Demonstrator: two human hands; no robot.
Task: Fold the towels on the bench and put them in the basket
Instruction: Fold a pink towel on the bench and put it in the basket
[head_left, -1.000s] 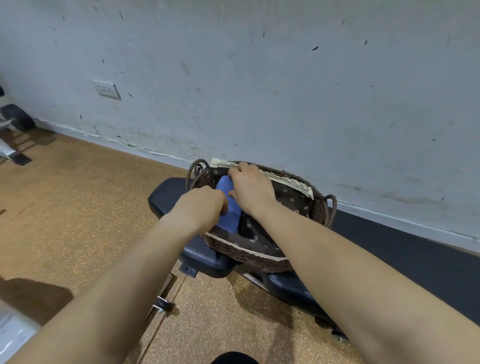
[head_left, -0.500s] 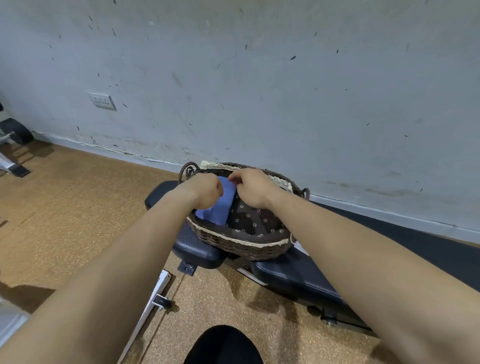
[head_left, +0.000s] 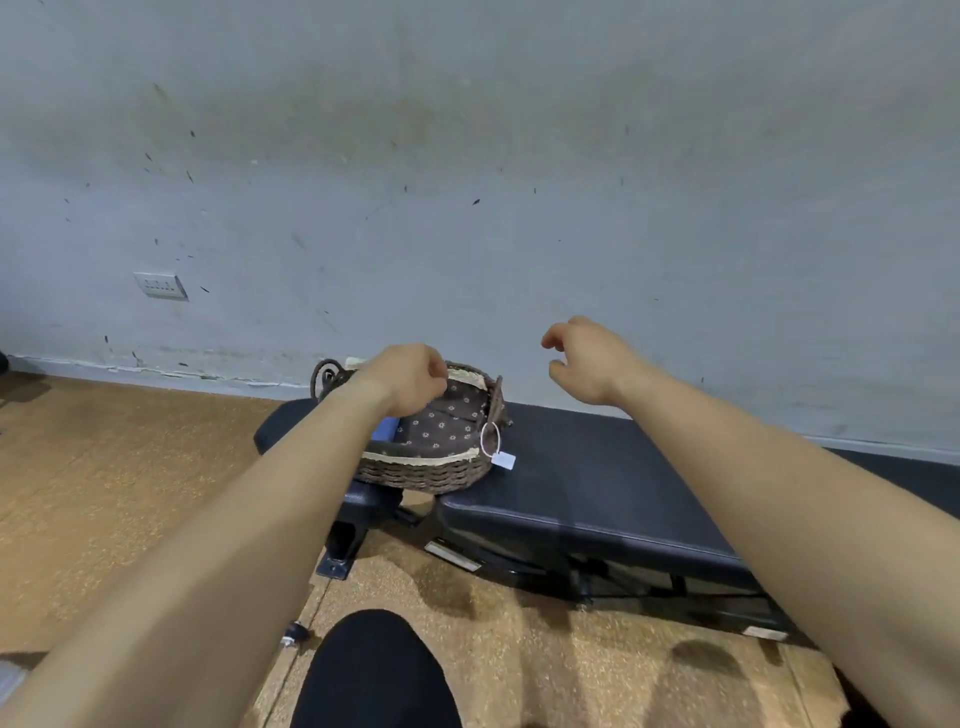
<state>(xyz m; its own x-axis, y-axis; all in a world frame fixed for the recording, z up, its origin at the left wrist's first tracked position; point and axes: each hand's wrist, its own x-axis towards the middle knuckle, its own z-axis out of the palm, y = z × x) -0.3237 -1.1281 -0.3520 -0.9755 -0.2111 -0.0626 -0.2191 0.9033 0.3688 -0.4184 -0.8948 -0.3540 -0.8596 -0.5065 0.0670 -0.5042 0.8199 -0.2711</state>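
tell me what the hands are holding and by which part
Nothing visible: the right hand is empty; the left hand curls over the wicker basket, fingers hidden.

A white socket (head_left: 159, 285) sits on the grey wall (head_left: 519, 156) above cork floor (head_left: 104, 467).

The basket (head_left: 426, 470) sits on the left end of the tabletop (head_left: 597, 467), with the wall (head_left: 467, 156) behind. The towel (head_left: 385, 428) lies in the basket at its left side. A tag (head_left: 504, 460) hangs off the basket's right side onto the tabletop. The left hand (head_left: 410, 376) is over the basket's far rim. The right hand (head_left: 587, 358) is right of the basket, apart from it.
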